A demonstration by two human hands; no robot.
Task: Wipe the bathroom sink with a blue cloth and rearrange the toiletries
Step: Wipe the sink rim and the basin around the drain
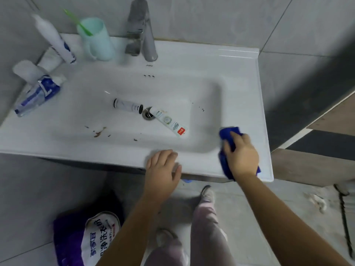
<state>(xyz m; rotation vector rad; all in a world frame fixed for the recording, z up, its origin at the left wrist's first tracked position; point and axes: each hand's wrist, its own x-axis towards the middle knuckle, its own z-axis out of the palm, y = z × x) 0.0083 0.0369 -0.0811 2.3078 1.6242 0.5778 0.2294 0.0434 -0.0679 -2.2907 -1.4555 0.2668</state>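
While the right hand [243, 154] is pressing a crumpled blue cloth [228, 135] onto the front right corner of the rectangular white ceramic sink [240, 73], its fingers are curling over the fabric and gripping it, with folds showing between them and under the wrist. The left hand [163, 166] is resting on the sink's front rim, near the cloth but apart from it, its fingers relaxed, lying loosely together and holding nothing.

Down in the basin, a small white cylindrical bottle with a black cap [127, 105] is lying on its side just beside the round metal drain [147, 115]. A flat white toothpaste tube with a red patch [169, 121] is lying with its cap end over that drain. Brown smears [99, 132] are dotting the basin's front left part, and a few darker specks [201, 109] are sitting to the right.

Behind the basin, a chrome faucet [143, 35] is standing at the back ledge. Left of it, a pale mint plastic cup [97, 40] is holding a green toothbrush [76, 21], and a tall white tube with blue print [53, 39] is leaning upright beside it. A crumpled blue and white tube [37, 96] is lying on the left ledge.

On the floor below, a purple and white printed bag [86, 237] is sitting beside the person's legs.
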